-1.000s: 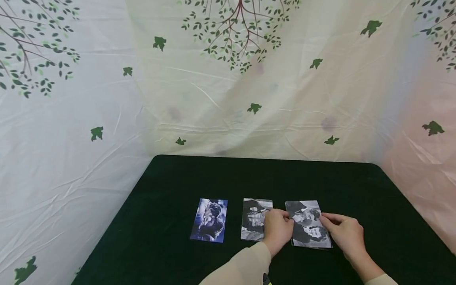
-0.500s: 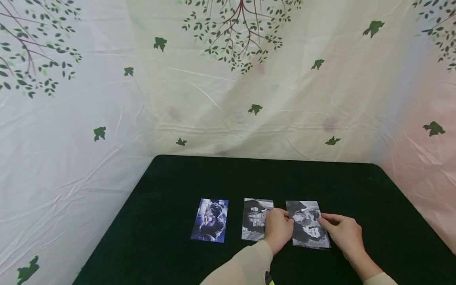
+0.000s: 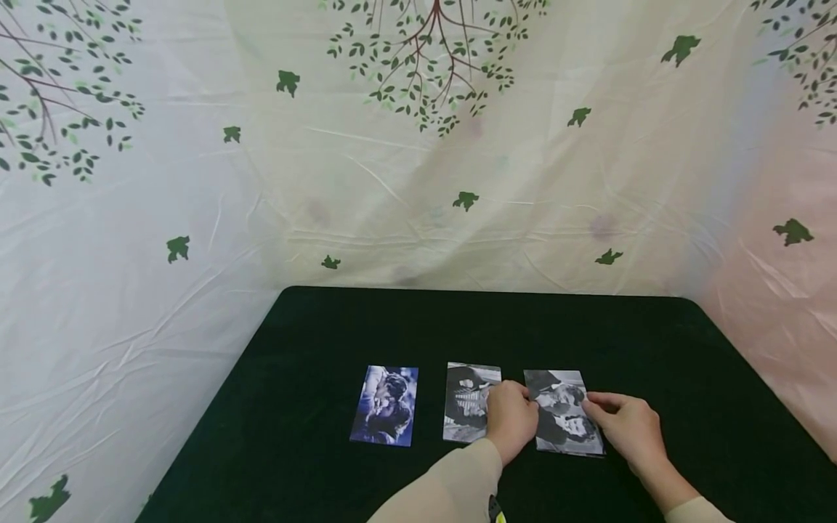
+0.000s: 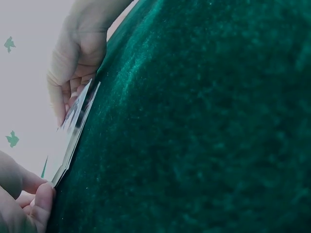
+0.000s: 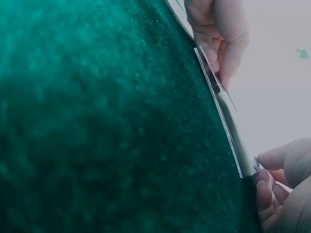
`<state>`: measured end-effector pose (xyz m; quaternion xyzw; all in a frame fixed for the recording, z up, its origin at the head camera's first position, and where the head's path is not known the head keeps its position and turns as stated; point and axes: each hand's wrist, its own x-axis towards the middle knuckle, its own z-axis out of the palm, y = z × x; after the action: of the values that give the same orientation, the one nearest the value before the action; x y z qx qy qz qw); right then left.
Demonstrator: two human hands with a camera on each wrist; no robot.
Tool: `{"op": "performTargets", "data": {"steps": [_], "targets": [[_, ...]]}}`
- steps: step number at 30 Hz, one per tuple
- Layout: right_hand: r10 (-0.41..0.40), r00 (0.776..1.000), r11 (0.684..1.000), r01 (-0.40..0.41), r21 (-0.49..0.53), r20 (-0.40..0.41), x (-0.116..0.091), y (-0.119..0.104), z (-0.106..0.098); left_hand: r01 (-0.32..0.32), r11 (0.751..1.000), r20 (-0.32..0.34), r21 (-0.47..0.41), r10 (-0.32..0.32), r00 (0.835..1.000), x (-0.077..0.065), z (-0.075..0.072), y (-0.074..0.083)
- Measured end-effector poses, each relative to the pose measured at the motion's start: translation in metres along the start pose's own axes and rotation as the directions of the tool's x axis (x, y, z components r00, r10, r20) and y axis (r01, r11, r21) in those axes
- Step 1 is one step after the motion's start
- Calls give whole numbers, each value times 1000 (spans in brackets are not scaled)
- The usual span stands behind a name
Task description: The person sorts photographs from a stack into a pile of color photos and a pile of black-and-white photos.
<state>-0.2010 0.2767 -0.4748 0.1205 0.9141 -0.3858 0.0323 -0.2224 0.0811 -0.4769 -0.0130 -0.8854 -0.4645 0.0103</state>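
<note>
A small stack of photo cards, with a black-and-white picture on top, lies on the right of the dark green table. My left hand pinches its left edge between thumb and fingers. From the other side, the thumb and fingers of my right hand pinch the right edge. In the left wrist view, the stack appears edge-on, a narrow gap parting the upper card from those below. Left of my left hand lies a second black-and-white photo card, its right side partly hidden by that hand.
A blue-toned photo card lies flat farther left, apart from the others. The green velvety table has rounded far corners. Behind it hangs a pale cloth printed with leaves and branches.
My right hand has shifted slightly left along with the stack's right side. The lower card poking out at the bottom right now sticks out less. My left hand stays nearly still.
</note>
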Motion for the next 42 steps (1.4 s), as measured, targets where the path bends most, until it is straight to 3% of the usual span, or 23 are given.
{"op": "performTargets", "data": {"steps": [5, 13, 30, 42], "targets": [[5, 1000, 1000, -5, -6, 0, 1, 1, 2, -5, 1000, 2, -6, 5, 1000, 0, 1, -1], [9, 1000, 1000, -9, -10, 2, -1, -1, 3, 44, 999, 30, -24, -43, 999, -1, 2, -2], [-7, 1000, 998, 7, -56, 2, 0, 0, 3, 7, 1000, 45, -30, -6, 999, -2, 5, -5], [-41, 999, 993, 40, -110, -14, 0, -3, 5, -25, 1000, 11, 18, 25, 1000, -2, 8, -6]]}}
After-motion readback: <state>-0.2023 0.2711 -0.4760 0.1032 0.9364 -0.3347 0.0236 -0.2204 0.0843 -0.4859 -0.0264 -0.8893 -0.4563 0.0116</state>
